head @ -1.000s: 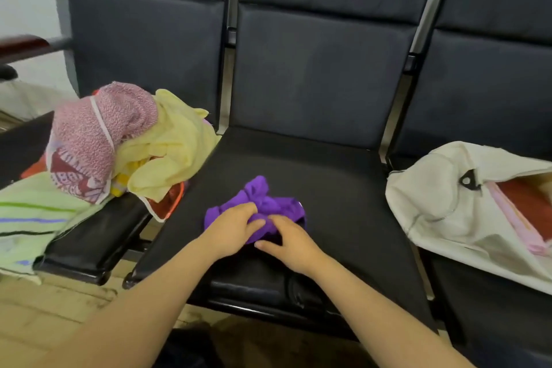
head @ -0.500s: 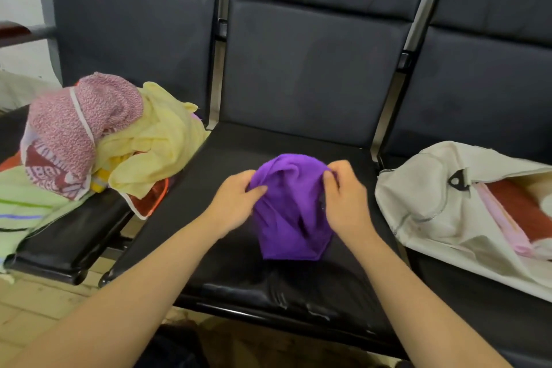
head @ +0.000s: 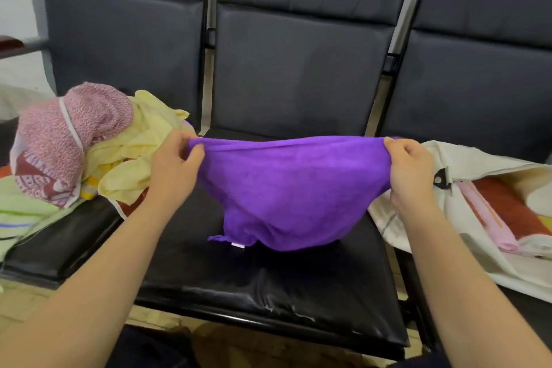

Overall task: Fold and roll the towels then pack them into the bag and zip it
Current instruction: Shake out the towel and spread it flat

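The purple towel hangs stretched between my 2 hands above the middle of the black surface; its top edge is pulled taut, the rest sags in a pouch, and whether the bottom hem with its small white tag touches the surface I cannot tell. My left hand pinches the left corner of that top edge, fingers curled round the cloth; my right hand grips the right corner the same way.

I judge this towel to be only opened out; no fold and no roll is in it yet.

Just to my right the cream bag lies on its side on the next seat, mouth open towards me; inside I can make out a red roll and a pink roll, so some packing looks done.

To my left is a loose heap; a pink speckled towel sits on top, a yellow towel is crumpled beside it, and a green striped towel lies underneath. None of these 3 looks folded.

So the task seems partway along; left are this purple towel, the heap, the rest of the packing, and the zip.
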The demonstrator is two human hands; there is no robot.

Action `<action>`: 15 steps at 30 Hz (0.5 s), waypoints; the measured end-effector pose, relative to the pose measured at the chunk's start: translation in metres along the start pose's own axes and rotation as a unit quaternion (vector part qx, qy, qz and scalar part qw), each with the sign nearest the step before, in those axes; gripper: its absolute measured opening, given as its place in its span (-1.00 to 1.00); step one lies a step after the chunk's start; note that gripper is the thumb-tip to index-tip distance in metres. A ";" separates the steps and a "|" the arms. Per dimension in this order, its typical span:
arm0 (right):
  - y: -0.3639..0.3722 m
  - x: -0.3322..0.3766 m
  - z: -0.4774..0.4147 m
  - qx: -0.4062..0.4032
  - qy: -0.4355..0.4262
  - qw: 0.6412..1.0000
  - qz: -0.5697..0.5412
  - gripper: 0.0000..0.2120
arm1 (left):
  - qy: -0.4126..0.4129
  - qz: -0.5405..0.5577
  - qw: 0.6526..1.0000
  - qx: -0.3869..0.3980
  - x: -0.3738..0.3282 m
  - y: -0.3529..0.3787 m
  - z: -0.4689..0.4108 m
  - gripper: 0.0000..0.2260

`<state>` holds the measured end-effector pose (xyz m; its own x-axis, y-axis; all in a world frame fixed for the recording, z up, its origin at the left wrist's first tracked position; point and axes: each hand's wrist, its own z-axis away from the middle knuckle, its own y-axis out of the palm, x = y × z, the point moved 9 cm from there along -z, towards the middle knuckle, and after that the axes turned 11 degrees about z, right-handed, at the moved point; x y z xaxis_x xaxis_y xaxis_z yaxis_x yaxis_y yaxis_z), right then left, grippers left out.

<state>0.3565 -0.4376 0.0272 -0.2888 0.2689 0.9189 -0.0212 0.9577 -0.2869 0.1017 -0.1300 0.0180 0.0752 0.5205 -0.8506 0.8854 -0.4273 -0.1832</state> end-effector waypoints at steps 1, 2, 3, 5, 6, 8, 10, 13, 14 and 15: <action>-0.002 0.000 -0.002 0.006 -0.004 1.000 0.013 -0.75 | -0.016 0.008 1.000 0.002 0.003 0.001 -0.001 -0.95; -0.002 0.003 -0.003 0.014 -0.010 0.999 0.028 -0.76 | -0.045 0.027 0.999 0.006 0.008 0.005 -0.001 -0.91; -0.001 0.004 -0.003 0.027 -0.010 0.999 0.039 -0.79 | -0.086 0.057 0.995 0.015 0.015 0.010 0.000 -0.85; 0.002 -0.004 -0.003 0.051 0.024 0.998 0.039 -0.82 | -0.181 0.154 0.969 0.063 0.026 0.026 0.004 -0.79; 0.004 -0.015 -0.003 0.068 0.069 0.995 0.021 -0.83 | -0.224 0.204 0.947 0.109 0.029 0.036 0.008 -0.81; 0.011 -0.042 0.006 0.111 0.195 0.974 -0.027 -0.86 | -0.277 0.223 0.911 0.208 0.033 0.051 0.019 -0.94; 0.015 -0.062 0.015 0.143 0.262 0.954 -0.012 -0.89 | -0.292 0.164 0.915 0.223 0.048 0.053 0.022 -0.98; 0.019 -0.064 0.017 0.134 0.231 0.963 0.025 -0.88 | -0.311 0.133 0.937 0.086 0.068 0.041 0.018 -0.77; 0.022 -0.061 0.017 0.123 0.206 0.971 0.019 -0.88 | -0.310 0.142 0.939 0.036 0.068 0.038 0.019 -0.72; 0.024 -0.055 0.018 0.110 0.174 0.978 0.017 -0.88 | -0.300 0.151 0.942 -0.001 0.064 0.036 0.020 -0.70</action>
<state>0.3549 -0.4309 -0.0348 0.0497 0.3564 0.9330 -0.2345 0.9122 -0.3360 0.1294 -0.1271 -0.0533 0.0513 -0.1374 -0.9892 0.8661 -0.4871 0.1125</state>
